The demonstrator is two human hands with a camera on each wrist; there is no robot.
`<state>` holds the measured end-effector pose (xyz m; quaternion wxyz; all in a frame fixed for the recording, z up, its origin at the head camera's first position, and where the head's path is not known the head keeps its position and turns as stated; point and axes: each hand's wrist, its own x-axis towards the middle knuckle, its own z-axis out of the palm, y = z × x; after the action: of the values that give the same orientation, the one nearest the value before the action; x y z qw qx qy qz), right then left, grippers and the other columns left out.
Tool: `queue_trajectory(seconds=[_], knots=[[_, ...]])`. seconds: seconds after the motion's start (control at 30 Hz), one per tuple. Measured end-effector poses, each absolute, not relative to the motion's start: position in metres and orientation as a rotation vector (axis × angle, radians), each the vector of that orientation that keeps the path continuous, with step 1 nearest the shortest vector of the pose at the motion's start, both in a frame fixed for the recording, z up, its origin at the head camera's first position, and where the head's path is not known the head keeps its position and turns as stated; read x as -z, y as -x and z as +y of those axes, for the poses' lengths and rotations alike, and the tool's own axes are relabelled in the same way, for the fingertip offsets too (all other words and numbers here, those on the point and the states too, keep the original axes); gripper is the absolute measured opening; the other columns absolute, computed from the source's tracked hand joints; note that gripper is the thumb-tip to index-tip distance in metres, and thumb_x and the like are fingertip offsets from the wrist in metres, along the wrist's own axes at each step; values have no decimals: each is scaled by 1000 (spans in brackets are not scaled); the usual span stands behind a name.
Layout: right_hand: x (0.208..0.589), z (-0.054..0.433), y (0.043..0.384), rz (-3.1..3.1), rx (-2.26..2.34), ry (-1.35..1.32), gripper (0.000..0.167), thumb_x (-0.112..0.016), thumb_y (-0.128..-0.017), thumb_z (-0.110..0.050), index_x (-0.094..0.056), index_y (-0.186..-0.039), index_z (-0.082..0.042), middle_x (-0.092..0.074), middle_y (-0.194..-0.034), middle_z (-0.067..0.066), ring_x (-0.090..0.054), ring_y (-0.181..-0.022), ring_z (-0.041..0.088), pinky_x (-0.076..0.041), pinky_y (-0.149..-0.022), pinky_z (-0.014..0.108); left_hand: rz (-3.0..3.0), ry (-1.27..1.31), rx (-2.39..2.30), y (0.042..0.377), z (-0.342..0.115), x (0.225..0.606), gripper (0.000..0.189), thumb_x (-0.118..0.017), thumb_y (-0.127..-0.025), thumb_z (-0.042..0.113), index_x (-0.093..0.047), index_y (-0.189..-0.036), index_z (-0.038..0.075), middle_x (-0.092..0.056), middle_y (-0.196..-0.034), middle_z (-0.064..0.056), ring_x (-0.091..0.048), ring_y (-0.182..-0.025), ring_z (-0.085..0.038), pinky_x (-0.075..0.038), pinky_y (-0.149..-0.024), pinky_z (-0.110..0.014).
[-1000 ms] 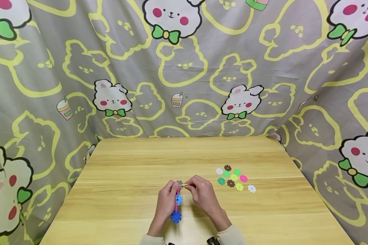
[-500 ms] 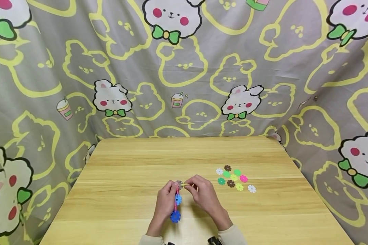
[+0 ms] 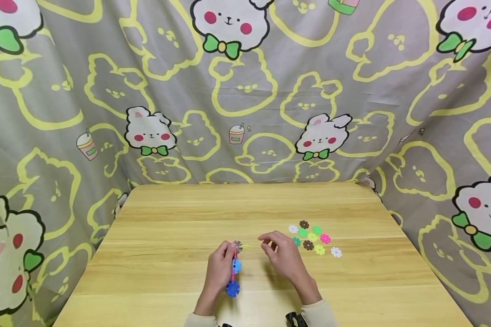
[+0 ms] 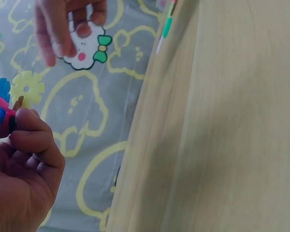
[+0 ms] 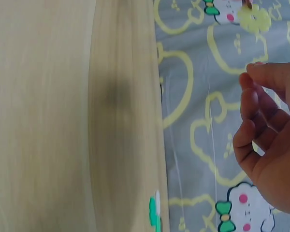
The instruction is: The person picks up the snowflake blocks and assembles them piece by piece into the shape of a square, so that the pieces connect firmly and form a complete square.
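Observation:
My left hand (image 3: 220, 265) grips a joined chain of notched plastic flower discs in front of me. In it show a brown disc (image 3: 239, 246), a light blue disc (image 3: 237, 266) and a dark blue disc (image 3: 232, 289) at the near end, with pink pieces seen edge-on between. A yellow disc (image 4: 28, 88) sticks out on the brown one, broad side showing in the left wrist view. My right hand (image 3: 285, 255) is apart to the right, holding nothing, its fingers loosely bent and thumb near the index fingertip in the right wrist view.
Loose flower discs lie on the wooden table (image 3: 167, 254) beyond my right hand, among them a pink disc (image 3: 325, 238), a white disc (image 3: 336, 252) and a dark brown disc (image 3: 304, 224). A patterned curtain (image 3: 266, 100) surrounds the table's back and sides.
My right hand has let go of the yellow disc and drawn away to the right. The yellow disc stays on the chain in my left hand, which has shifted slightly left.

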<state>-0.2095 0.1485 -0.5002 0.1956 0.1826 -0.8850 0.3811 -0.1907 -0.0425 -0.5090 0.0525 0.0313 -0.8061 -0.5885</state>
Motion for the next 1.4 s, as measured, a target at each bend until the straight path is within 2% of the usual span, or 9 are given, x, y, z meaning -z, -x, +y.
queue_trajectory(seconds=[0.33, 0.5, 0.7, 0.77, 0.83, 1.0, 1.1, 1.27, 1.4], knots=[[505, 192, 218, -2665, -961, -79, 20, -71, -83, -5, -72, -100, -15, -67, -88, -1, -56, -72, 10, -47, -64, 23, -2444, -98, 1796, 191, -45, 509, 36, -50, -101, 34, -58, -79, 6, -69, -85, -11, -42, -53, -4, -35, -47, -19], [507, 219, 219, -2789, -960, 150, 25, -67, -87, -11, -70, -111, -12, -65, -103, 8, -61, -86, 21, -49, -70, 34, -2456, -105, 1787, 192, -46, 509, 36, -50, -101, 33, -59, -80, 6, -68, -84, -11, -42, -53, -3, -34, -47, -19], [514, 245, 214, -2929, -927, 369, 36, -60, -91, -17, -62, -126, -7, -50, -128, 21, -55, -107, 37, -48, -81, 49, -2453, -113, 1792, 193, -46, 508, 35, -50, -101, 33, -56, -76, 8, -66, -80, -11, -39, -49, -2, -33, -44, -19], [515, 251, 212, -2958, -915, 409, 39, -59, -90, -15, -60, -128, -5, -46, -131, 24, -55, -103, 38, -49, -77, 48, -2451, -116, 1791, 193, -45, 508, 35, -50, -101, 33, -56, -77, 9, -67, -85, -11, -39, -50, -3, -33, -45, -19], [516, 255, 211, -2983, -898, 442, 41, -58, -89, -14, -58, -129, -3, -44, -131, 27, -56, -92, 36, -48, -67, 43, -2450, -112, 1790, 193, -45, 507, 35, -50, -101, 34, -56, -77, 9, -66, -81, -10, -39, -50, -3, -33, -45, -19], [517, 262, 208, -3028, -921, 518, 47, -58, -88, -14, -54, -133, 0, -40, -129, 29, -49, -67, 26, -39, -51, 32, -2450, -123, 1779, 193, -46, 508, 34, -51, -100, 33, -56, -76, 9, -63, -76, -7, -39, -50, -3, -34, -45, -19], [517, 265, 207, -3042, -920, 523, 48, -59, -89, -16, -53, -133, 0, -40, -130, 32, -51, -68, 28, -40, -51, 33, -2456, -129, 1771, 194, -47, 508, 34, -51, -100, 32, -55, -76, 9, -61, -75, -6, -39, -50, -3, -33, -45, -19], [518, 269, 207, -3064, -882, 510, 48, -60, -88, -16, -53, -134, 1, -43, -129, 34, -56, -83, 37, -46, -58, 39, -2462, -131, 1770, 194, -48, 509, 34, -51, -101, 32, -55, -75, 9, -56, -69, -2, -39, -49, -3, -34, -44, -19], [520, 270, 208, -3067, -882, 515, 48, -60, -89, -15, -53, -134, 1, -44, -127, 32, -56, -83, 36, -45, -58, 37, -2464, -138, 1774, 194, -48, 509, 34, -51, -101, 31, -55, -76, 9, -53, -67, 0, -39, -48, -3, -33, -44, -19]])
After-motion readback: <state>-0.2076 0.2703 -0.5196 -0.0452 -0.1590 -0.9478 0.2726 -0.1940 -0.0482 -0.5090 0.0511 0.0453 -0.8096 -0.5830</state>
